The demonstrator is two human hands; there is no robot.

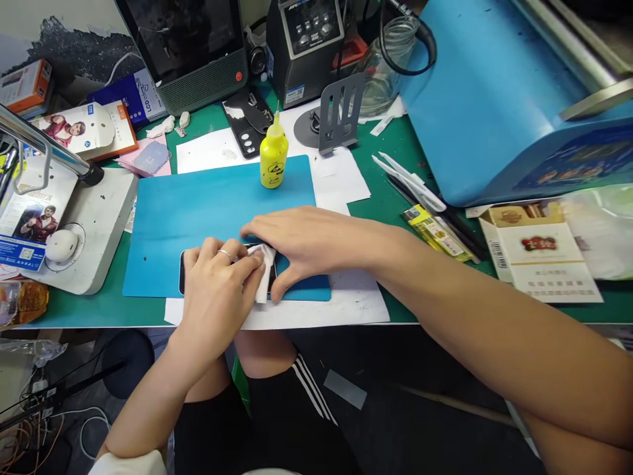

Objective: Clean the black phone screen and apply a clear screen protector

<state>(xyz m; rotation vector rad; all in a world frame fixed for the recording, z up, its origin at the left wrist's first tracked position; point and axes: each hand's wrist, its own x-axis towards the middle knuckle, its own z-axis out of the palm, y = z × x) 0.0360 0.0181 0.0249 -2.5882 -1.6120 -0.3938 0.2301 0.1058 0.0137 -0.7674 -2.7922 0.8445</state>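
A dark smartphone (272,272) lies sideways on a blue mat (217,201), mostly covered by my hands. Pressed onto its right part is a white wipe (263,280), pinched between the thumb and fingers of my left hand (217,280), which wears a ring. My right hand (306,241) spans the phone's right end, thumb at the near edge and fingers at the far edge, apart from each other. A yellow dropper bottle (273,158) stands upright on the mat beyond my hands.
Behind the mat lie a black phone back (247,122) and a grey metal stand (339,115). A large blue machine (489,99) fills the right rear. Tweezers (413,181) and a cigarette box (541,254) lie to the right. A white lamp base (93,231) stands left.
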